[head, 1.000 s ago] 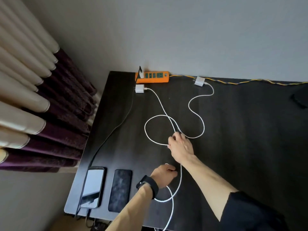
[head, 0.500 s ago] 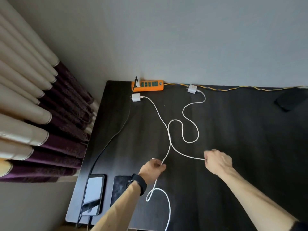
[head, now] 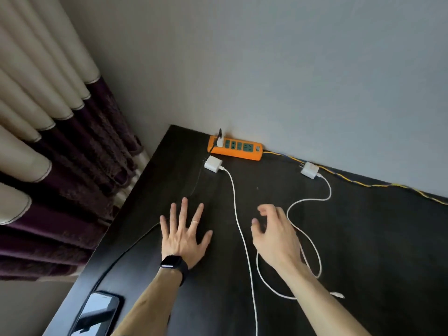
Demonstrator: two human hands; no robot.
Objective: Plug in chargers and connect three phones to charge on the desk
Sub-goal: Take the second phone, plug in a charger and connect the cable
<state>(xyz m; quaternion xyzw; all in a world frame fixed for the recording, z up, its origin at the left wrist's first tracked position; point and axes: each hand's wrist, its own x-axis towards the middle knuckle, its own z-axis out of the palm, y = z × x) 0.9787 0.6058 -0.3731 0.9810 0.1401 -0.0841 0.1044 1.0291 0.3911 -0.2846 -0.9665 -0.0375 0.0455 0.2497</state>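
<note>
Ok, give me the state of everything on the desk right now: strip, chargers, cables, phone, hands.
Power strip: one plug in.
Left charger: unplugged, lying flat.
Right charger: unplugged, lying flat.
White cables: loose, untangled.
Phone: black cable runs toward it.
Left hand: open, empty.
Right hand: open, empty.

Two white chargers (head: 213, 164) (head: 309, 170) lie unplugged (cables trailing) beside the orange power strip (head: 235, 149); one phone (head: 95, 314), seemingly face-up.

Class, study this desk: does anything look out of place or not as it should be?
Yes. Two white chargers lie unplugged on the desk beside the orange power strip, prongs exposed. Their white cables sprawl in loose loops.
</note>
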